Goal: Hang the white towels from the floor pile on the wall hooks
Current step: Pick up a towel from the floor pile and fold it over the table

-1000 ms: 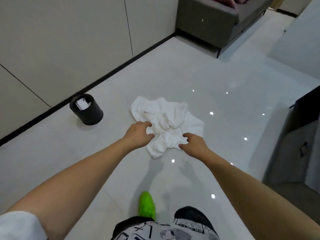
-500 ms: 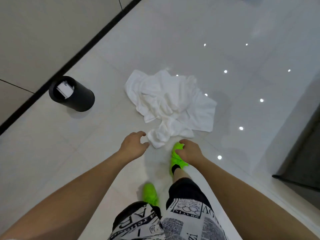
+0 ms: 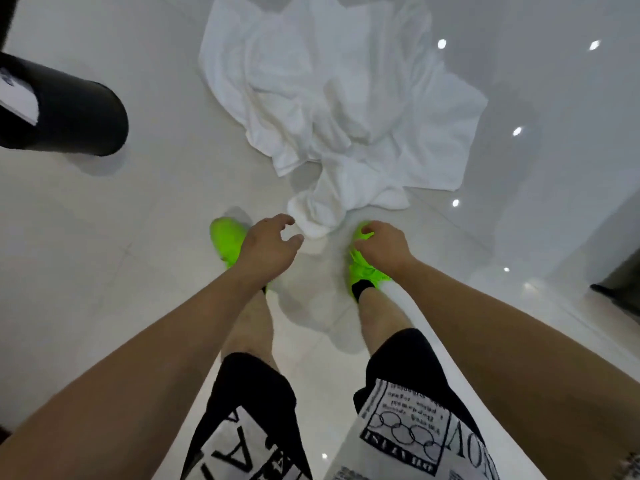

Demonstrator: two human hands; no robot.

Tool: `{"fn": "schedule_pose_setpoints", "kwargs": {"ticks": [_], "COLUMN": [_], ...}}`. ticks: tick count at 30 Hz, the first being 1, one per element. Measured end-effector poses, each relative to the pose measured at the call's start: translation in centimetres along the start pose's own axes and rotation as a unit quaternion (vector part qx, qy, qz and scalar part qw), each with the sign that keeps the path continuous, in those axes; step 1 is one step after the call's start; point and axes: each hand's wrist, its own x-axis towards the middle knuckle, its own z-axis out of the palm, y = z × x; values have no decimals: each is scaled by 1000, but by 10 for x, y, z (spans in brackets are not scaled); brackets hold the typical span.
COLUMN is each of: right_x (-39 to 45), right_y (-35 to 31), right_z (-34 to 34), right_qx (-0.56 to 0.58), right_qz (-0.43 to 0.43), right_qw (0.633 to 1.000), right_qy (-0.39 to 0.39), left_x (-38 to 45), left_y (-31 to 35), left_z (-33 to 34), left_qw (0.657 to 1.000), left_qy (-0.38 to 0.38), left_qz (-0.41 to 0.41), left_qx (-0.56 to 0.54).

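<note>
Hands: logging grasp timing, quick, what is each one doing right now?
Left hand: open, fingers curled, holding nothing, next to the towels.
Right hand: empty, fingers curled down; open or closed cannot be told.

Soft cloth towels (image 3: 332,98) lie on glossy tiled floor (image 3: 138,220).

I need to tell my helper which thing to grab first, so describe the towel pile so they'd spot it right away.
Start from the glossy pale tiled floor. Just ahead of the person's two bright green shoes, and right of the black cylindrical bin, lies the towel pile. It is the only crumpled white cloth there, with one twisted end trailing toward the shoes.
</note>
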Motion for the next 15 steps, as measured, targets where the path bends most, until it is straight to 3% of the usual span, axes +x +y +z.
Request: {"fn": "schedule_pose_setpoints", "kwargs": {"ticks": [6, 15], "right_x": [116, 246], "right_y": [20, 8], "right_z": [77, 182], "right_qx": [40, -53], "right_qz": [58, 13], "right_qw": [997, 997], "right_qy": [11, -58], "left_x": [115, 255], "left_y": [-52, -128], "left_z": [56, 108], "left_qw": [999, 995], "left_qy": [-24, -87], "left_qz": [-30, -22], "left_qx": [-15, 38]}}
